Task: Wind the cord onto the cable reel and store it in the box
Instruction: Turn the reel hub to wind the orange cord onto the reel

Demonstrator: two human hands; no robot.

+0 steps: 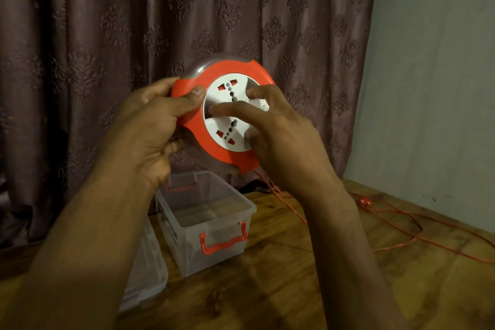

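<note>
I hold a round cable reel (227, 153) in the air, red-rimmed with a white socket hub and a clear housing. My left hand (152, 126) grips its left edge, thumb on the red rim. My right hand (276, 128) lies on the white hub, fingers pressed on its raised centre bar. A thin red cord (289, 203) hangs from the reel's lower right, runs onto the wooden table and lies in loose loops to the right, ending in a red plug (364, 201). Below the reel stands an open clear plastic box (187, 244) with red handles.
A clear lid (150, 270) lies on the table left of the box, partly behind my left forearm. The wooden table (294, 289) runs to a grey wall on the right. A patterned dark curtain hangs close behind the reel and box.
</note>
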